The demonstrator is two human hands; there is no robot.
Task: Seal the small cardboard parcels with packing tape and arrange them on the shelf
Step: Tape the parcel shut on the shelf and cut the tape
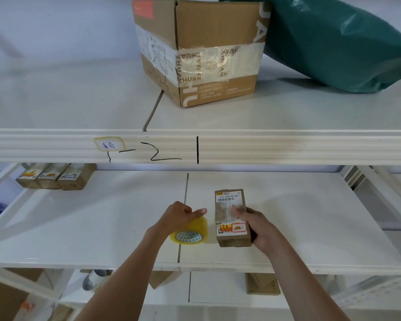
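Note:
A small brown cardboard parcel (pixel 232 218) with printed labels lies flat on the white middle shelf (pixel 102 223). My right hand (pixel 252 224) grips its right side, fingers curled over the top. Just left of it, a roll of yellowish packing tape (pixel 191 232) stands on the shelf, and my left hand (pixel 182 215) holds it from above with the thumb stretched toward the parcel. Three small parcels (pixel 53 176) sit side by side at the shelf's far left back.
On the upper shelf stand a large taped cardboard box (pixel 202 52) and a green plastic bag (pixel 338 42). The shelf's front rail (pixel 287 147) carries a handwritten label and marker lines. Below are cardboard pieces (pixel 262 283) and a grey object (pixel 90 279).

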